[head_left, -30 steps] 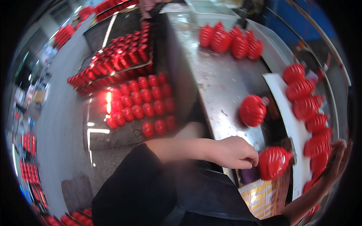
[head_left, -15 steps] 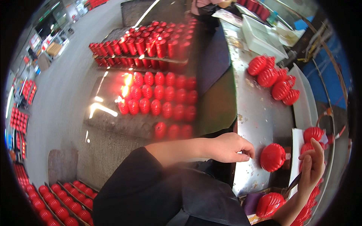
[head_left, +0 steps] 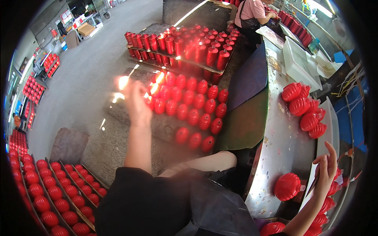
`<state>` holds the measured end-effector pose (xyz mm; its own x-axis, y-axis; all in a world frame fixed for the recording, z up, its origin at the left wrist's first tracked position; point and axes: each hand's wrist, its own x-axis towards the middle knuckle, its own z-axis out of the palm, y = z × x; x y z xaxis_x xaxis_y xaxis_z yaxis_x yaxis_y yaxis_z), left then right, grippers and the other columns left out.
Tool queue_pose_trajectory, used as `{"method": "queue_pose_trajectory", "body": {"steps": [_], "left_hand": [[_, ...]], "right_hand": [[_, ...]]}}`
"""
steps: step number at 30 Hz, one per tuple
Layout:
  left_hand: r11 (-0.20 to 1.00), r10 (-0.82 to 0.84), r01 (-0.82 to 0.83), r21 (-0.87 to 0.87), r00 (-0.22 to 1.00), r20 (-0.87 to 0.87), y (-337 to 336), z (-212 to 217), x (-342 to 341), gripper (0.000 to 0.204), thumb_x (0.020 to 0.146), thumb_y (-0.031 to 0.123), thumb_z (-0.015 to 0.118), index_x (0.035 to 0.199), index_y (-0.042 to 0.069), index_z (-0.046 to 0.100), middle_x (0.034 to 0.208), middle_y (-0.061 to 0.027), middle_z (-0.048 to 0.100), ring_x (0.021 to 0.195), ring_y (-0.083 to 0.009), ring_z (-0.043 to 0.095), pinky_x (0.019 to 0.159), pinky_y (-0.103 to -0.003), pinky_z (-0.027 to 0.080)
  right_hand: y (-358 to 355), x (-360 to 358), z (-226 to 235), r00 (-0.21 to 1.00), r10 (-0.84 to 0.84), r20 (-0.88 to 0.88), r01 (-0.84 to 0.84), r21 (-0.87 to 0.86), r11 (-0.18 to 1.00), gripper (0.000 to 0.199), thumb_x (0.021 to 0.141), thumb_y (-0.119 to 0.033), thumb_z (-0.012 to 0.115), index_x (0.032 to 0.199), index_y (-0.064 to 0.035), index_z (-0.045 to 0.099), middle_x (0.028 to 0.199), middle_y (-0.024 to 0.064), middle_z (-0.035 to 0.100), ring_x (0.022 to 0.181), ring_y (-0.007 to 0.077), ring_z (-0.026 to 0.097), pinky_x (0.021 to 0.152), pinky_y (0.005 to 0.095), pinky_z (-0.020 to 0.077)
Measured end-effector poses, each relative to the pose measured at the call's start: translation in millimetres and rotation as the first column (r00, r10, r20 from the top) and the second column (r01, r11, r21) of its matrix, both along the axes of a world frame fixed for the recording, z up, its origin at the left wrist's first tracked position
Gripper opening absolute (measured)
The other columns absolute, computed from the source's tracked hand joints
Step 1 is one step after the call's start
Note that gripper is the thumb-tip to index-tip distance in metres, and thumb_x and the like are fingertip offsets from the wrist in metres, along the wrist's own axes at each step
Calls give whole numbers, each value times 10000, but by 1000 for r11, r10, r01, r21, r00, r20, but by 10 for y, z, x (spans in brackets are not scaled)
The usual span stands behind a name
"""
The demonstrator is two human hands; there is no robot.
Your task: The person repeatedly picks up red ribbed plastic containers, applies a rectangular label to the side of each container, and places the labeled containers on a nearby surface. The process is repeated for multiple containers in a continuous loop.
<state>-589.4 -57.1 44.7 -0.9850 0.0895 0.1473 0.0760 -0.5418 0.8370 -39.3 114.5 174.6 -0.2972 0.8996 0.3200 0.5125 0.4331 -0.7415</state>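
Observation:
My left hand (head_left: pixel 134 98) is stretched out over the floor to my left, blurred, with the fingers extended and nothing visible in it. It hovers in front of rows of red ribbed lantern shapes (head_left: pixel 193 106) standing on a low pallet. My right hand (head_left: pixel 326 170) lies with fingers apart against the end of a white curved strip (head_left: pixel 312 185) at the metal table's (head_left: pixel 283 137) right side. One red ribbed lantern (head_left: pixel 287 187) sits on the table just left of that hand.
A cluster of red lanterns (head_left: pixel 305 108) lies farther up the table. Red cylinders (head_left: pixel 185 45) stand on a rack behind the pallet. Trays of red balls (head_left: pixel 51 188) fill the lower left. A person in pink (head_left: pixel 254 13) works at the table's far end.
My left hand has left the table edge and swung out left over the floor. My view has turned left. The right hand stays by the white strip.

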Motion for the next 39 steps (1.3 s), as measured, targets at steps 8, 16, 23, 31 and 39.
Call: {"method": "queue_pose_trajectory", "body": {"steps": [8, 16, 23, 31, 39], "left_hand": [[988, 113, -137, -72, 956, -269, -234, 95, -75, 579, 958, 35, 621, 1502, 13, 425, 1178, -70, 641, 961, -137, 593, 845, -299, 504], [145, -915, 151, -978, 396, -74, -132, -60, 423, 437, 968, 315, 679, 1330, 83, 603, 994, -130, 733, 939, -254, 715, 829, -380, 554], [102, -965, 2, -995, 244, -99, -198, -59, 577, 531, 967, 382, 659, 1443, 176, 546, 1066, -206, 709, 1030, -415, 673, 879, -503, 523], [105, -963, -12, -994, 249, -105, -269, -36, 535, 514, 969, 386, 658, 1432, 183, 560, 1103, -207, 711, 1039, -412, 676, 880, -499, 528], [89, -964, -62, -994, 246, -102, -255, -7, 559, 512, 969, 356, 668, 1434, 171, 560, 1126, -217, 715, 1058, -409, 682, 889, -489, 537]], "right_hand": [[-207, 102, -132, 998, 1, -60, -8, -107, 994, 388, 1059, -145, 581, 1434, -49, 578, 781, 20, 630, 541, 7, 454, 487, 155, 349], [-435, 150, -121, 997, -3, -81, -9, -156, 988, 404, 1053, -101, 573, 1451, -35, 555, 804, 17, 616, 576, 14, 490, 497, 160, 371], [-540, 148, -101, 998, -24, -53, 16, -152, 988, 423, 1046, -83, 571, 1465, -32, 539, 810, 23, 612, 682, 44, 598, 553, 161, 427], [-594, 168, -87, 996, -11, -92, -6, -186, 982, 436, 1042, -65, 563, 1474, -29, 521, 803, 15, 608, 690, 54, 606, 578, 166, 434], [-644, 210, -100, 997, -27, -69, 16, -163, 986, 434, 1042, -61, 556, 1473, -26, 521, 819, 18, 623, 708, 56, 608, 591, 173, 432]]}}
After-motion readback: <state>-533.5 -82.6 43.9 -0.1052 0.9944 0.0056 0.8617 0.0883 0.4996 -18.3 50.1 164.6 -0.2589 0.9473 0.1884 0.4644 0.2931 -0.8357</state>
